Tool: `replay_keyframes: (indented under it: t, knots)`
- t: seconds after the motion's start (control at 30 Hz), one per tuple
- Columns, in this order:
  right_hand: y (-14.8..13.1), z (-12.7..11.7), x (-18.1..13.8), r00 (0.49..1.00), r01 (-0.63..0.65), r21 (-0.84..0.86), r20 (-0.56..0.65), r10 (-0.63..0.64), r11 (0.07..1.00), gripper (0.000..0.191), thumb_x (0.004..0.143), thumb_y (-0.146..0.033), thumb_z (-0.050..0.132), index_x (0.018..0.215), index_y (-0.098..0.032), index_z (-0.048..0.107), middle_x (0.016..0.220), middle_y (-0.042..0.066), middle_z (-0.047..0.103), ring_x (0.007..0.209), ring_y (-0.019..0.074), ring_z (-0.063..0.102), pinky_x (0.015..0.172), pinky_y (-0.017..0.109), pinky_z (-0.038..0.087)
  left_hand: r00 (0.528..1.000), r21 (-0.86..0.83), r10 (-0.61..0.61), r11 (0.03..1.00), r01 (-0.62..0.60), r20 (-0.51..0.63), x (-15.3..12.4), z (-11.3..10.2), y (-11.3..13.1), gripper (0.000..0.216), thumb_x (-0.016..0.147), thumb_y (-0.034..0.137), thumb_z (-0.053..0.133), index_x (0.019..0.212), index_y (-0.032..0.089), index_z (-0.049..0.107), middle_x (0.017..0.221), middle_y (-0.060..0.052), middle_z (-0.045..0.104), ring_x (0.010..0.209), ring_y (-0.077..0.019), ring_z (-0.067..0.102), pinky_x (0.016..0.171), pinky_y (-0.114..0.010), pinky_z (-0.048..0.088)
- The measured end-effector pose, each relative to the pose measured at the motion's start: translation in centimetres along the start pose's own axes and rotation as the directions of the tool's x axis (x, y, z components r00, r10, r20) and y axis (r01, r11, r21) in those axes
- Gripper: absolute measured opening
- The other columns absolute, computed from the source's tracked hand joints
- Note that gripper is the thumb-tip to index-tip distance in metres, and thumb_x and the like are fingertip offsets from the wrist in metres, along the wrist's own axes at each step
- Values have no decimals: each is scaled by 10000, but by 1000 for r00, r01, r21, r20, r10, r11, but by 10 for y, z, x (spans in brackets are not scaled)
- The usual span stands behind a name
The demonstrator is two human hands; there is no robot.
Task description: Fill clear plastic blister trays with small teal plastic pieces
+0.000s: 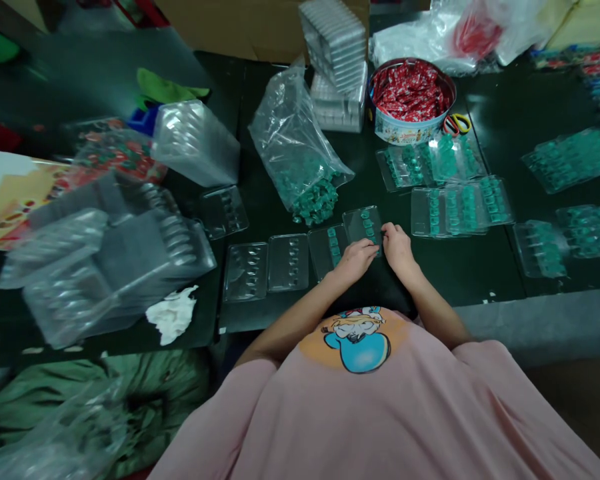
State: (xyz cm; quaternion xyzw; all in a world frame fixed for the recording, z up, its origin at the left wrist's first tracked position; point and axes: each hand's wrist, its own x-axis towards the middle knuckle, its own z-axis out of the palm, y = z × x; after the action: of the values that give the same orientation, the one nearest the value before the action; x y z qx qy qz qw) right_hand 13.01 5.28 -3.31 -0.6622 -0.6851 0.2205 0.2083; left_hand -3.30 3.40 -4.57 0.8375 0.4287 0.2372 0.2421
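A clear plastic blister tray [355, 225] lies in front of me, with small green translucent pieces [369, 225] in a row of its slots. My left hand [359, 259] is at the tray's near end, fingertips pinched together over a green piece mostly hidden by them. At the tray's right edge, my right hand [397, 248] has its fingers curled against the rim. Just left, a second tray [319, 248] also holds green pieces. Two trays with unfilled slots, one nearer [289, 263] and one farther left [245, 272], continue the row.
Beyond the trays, a clear bag [295, 127] spills green pieces [316, 201]. Filled trays [460, 208] overlap on the right. A round tin [413, 127] of red packets stands behind, scissors [456, 124] beside it. Stacked clear trays [105, 260] cover the left; white tissue [173, 315] lies near the edge.
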Motion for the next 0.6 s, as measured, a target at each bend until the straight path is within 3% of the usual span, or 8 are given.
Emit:
replay_keyframes:
  t: [0.07,0.2,0.37,0.47,0.6]
  knots:
    - [-1,-4,-3,1000,-10,-14,-4,10,1000,347,824,-55,412,1084,-150,621,938,115,628,835,233,580,763,327,436,1000,-23,27,999,-27,-12,0,-7,5,225,916,228,546,1053,184,720,1052,-98,692,939,-190,656,848,-314,523]
    - [11,-23,-27,997,-1,-16,-79,0,1000,347,826,-86,437,1101,-168,631,901,88,632,818,220,587,756,313,439,986,-33,28,999,-33,-164,3,-25,11,231,931,275,543,1035,176,724,1046,-109,703,969,-205,657,877,-347,526]
    - [53,-56,-78,994,-34,-31,-106,31,999,357,852,-134,440,1123,-197,664,932,84,632,780,199,598,748,306,465,972,-79,15,996,-35,-236,9,-36,10,232,932,288,532,994,199,737,1037,-95,707,959,-200,662,878,-356,535]
    - [97,-80,-107,971,-166,-99,-192,145,981,344,857,-159,425,1068,-200,694,939,92,636,823,212,605,752,313,469,971,-90,3,996,-25,-238,3,-38,7,232,925,302,537,997,215,740,1053,-84,706,967,-203,667,876,-356,544]
    - [161,-113,-128,863,-443,-247,-378,335,862,348,850,-193,417,1027,-164,715,914,127,642,802,228,584,735,334,446,971,-102,-36,995,12,-237,-16,-43,1,232,919,309,538,997,239,745,1064,-75,705,970,-212,670,882,-372,551]
